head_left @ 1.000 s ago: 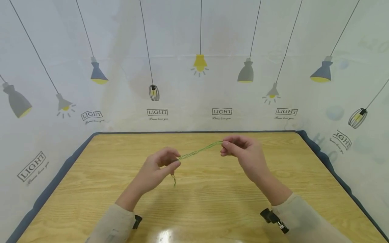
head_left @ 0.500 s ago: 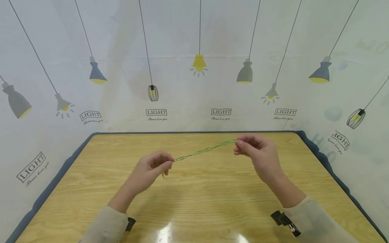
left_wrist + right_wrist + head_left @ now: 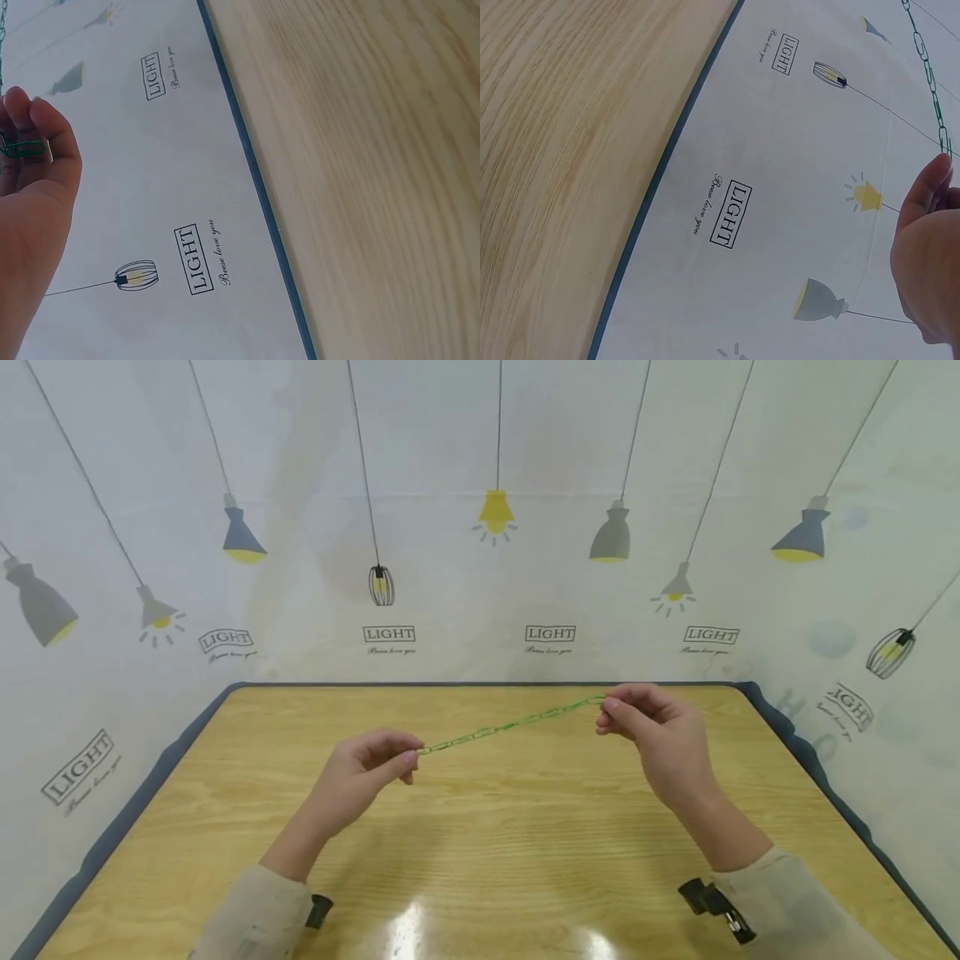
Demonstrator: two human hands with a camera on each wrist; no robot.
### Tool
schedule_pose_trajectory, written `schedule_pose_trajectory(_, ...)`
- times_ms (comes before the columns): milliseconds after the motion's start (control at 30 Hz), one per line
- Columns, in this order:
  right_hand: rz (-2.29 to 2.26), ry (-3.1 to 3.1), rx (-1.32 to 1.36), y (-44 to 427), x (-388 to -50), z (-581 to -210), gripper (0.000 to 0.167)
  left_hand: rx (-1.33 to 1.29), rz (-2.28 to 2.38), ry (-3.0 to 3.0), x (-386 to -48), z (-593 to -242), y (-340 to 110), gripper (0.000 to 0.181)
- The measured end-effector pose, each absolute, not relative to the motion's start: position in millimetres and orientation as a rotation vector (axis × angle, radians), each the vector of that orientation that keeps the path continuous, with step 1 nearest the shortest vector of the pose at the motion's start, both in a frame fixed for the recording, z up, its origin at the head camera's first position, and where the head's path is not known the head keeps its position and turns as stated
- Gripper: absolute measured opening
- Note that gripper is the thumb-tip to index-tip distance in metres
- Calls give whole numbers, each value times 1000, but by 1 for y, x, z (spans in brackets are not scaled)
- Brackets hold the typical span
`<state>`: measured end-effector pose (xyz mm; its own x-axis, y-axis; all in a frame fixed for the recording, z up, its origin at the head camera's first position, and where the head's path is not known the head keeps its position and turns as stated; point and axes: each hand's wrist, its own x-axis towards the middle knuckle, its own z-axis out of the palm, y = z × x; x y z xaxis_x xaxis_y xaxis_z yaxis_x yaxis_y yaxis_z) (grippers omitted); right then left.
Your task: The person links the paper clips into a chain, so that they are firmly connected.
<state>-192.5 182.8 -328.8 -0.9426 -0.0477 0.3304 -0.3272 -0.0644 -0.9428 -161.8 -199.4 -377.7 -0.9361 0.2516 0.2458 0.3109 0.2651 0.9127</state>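
Note:
A chain of green paper clips (image 3: 512, 725) stretches nearly straight between my two hands, above the table, rising toward the right. My left hand (image 3: 358, 781) pinches its left end between thumb and fingertips. In the left wrist view a green paper clip (image 3: 28, 148) shows inside that hand's curled fingers. The chain's right end is pinched by my right hand (image 3: 667, 743), held a little higher. Several linked clips (image 3: 932, 79) run up from the fingertips in the right wrist view. The thumb and palm hide part of each end.
Below the hands lies a wood-grain table (image 3: 480, 860) with a dark blue border (image 3: 487, 683) along its far edge. A pale curtain (image 3: 435, 460) printed with lamps surrounds it on three sides. Black clips (image 3: 716, 910) sit at both sleeve cuffs.
My hands have moved apart, the right one to the right and the left one slightly left. The chain between them has lengthened, and the loose tail under the left hand is out of sight.

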Motion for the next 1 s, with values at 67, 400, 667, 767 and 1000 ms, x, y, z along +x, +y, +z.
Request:
schedule_pose_trajectory(67, 2129, -1987, 416, 183, -192, -329, 19, -536, -1795, -2455, -162, -377, -200, 22)
schedule_pose_trajectory(400, 2119, -1949, 409, 186, -189, -330, 15, -477, -1862, -2412, -161, -378, -205, 18)
schedule_pose_trajectory(667, 2149, -1905, 395, 191, -188, -330, 8, -471, -1938, -2301, -164, -380, -210, 17)
schedule_pose_trajectory(767, 2174, -1894, 400, 193, -188, -332, 7, -471, -1986, -2261, -163, -380, -212, 19)
schedule_pose_trajectory(1000, 2203, -1870, 423, 194, -188, -338, 5, -607, -2343, -1953, -167, -378, -215, 19)
